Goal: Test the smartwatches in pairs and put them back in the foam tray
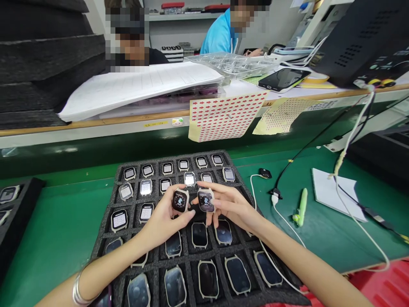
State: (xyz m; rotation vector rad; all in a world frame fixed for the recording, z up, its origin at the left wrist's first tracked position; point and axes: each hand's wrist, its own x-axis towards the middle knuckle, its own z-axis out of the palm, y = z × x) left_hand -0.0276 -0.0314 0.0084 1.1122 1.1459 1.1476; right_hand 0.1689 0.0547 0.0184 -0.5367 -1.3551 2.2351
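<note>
My left hand point(171, 215) is closed around a strapless smartwatch point(180, 200) whose dark screen shows a small lit graphic. Beside it, my right hand point(226, 202) grips a second watch case point(206, 200), with a similar graphic on its face and a finger across its right edge. Both are held over a black foam tray point(188, 256) divided into square pockets. Many pockets hold more watch cases. Those in the far rows, such as one watch point(119, 220), show lit white screens; the near ones, like another watch point(208, 279), have dark screens. My forearms hide some pockets.
A white cable point(263, 247) runs along the tray's right side, near a small black charging puck point(265, 173). Further right lie a green pen point(300, 207) and white paper point(335, 192). Behind is a shelf with papers point(143, 85) and a phone point(283, 79); two people sit beyond.
</note>
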